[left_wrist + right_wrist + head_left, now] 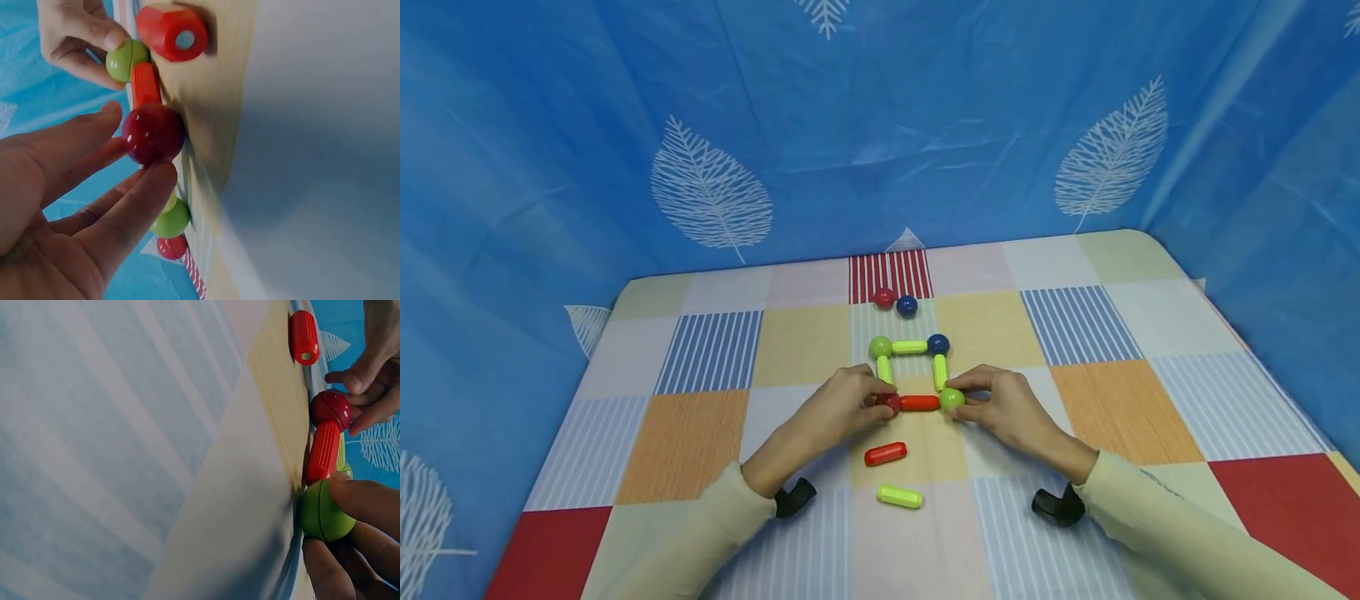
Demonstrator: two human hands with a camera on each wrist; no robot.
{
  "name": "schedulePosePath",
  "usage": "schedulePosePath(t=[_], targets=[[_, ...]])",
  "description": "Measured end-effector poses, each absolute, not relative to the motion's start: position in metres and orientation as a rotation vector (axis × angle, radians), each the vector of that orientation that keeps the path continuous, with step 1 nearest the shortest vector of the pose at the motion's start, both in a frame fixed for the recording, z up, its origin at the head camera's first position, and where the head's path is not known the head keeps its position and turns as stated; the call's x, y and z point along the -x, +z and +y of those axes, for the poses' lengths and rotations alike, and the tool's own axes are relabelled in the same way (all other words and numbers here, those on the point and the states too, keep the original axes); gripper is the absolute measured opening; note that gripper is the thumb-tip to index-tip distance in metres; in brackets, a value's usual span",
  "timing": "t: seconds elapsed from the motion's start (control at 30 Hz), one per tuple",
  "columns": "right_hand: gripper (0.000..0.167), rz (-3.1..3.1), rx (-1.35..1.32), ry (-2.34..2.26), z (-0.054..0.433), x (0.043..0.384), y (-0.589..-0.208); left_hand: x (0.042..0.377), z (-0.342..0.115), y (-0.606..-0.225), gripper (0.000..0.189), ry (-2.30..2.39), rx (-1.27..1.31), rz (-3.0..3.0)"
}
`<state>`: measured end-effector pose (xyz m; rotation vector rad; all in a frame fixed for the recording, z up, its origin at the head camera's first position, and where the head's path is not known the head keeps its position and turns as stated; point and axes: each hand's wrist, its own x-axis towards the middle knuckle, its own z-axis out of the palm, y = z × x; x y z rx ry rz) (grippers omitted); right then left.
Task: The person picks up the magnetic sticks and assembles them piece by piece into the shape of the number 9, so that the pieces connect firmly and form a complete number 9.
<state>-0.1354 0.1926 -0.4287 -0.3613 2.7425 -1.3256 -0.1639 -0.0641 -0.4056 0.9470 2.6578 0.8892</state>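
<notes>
A square frame of rods and balls lies on the cloth. My left hand (pixel 850 403) has its thumb and fingers around the dark red ball (pixel 154 134) at the near left corner. The right hand (pixel 1002 403) pinches the green ball (pixel 325 511) at the near right corner. Between these balls runs a red rod (pixel 919 403). Yellow-green rods (pixel 910 347) make the other sides, joining a second green ball (pixel 881 347) and a dark blue ball (pixel 937 344) at the far corners. The fingers partly cover the red ball in the head view.
Nearer me lie a loose red rod (pixel 885 453) and a loose yellow-green rod (pixel 899 497). Beyond the frame sit a red ball (pixel 884 297) and a blue ball (pixel 907 307). A blue leaf-patterned curtain (pixel 880 150) hangs behind the patchwork-covered table (pixel 685 450).
</notes>
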Motion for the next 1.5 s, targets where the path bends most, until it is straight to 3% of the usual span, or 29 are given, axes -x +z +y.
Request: schedulePosePath(t=[1.1,1.5], targets=[[0.035,2.737,0.377,-1.342,0.190,0.136,-0.426,0.165,-0.061,-0.412,0.017,1.022,-0.870,2.641],[0.025,2.841,0.435,-1.265,0.189,0.194,-0.396,0.165,-0.057,-0.411,0.018,0.999,-0.830,2.613]])
